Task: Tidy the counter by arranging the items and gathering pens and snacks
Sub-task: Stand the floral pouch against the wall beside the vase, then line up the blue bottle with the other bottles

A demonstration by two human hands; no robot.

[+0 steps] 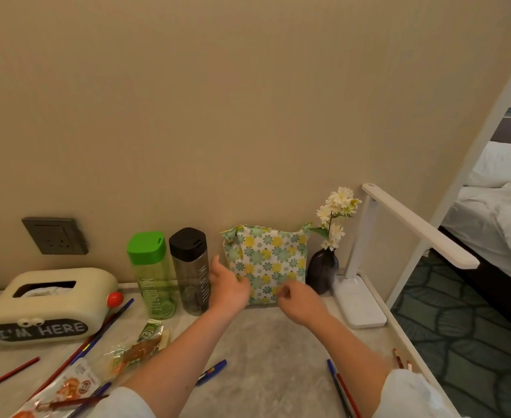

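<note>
Floral pouch (265, 263) upright against wall (248, 116); left hand (230, 285) spread beside it, right hand (298, 298), grip unclear

The floral pouch (264, 263) is showing matt printed cloth. At nine o'clock of it, the green bottle (153, 279) and black-capped bottle (192, 276) are gleaming as smooth plastic. At three o'clock the dark vase (322, 274) is shining, possibly glazed. Snack wrappers (67, 387) are glinting glossy.
</note>
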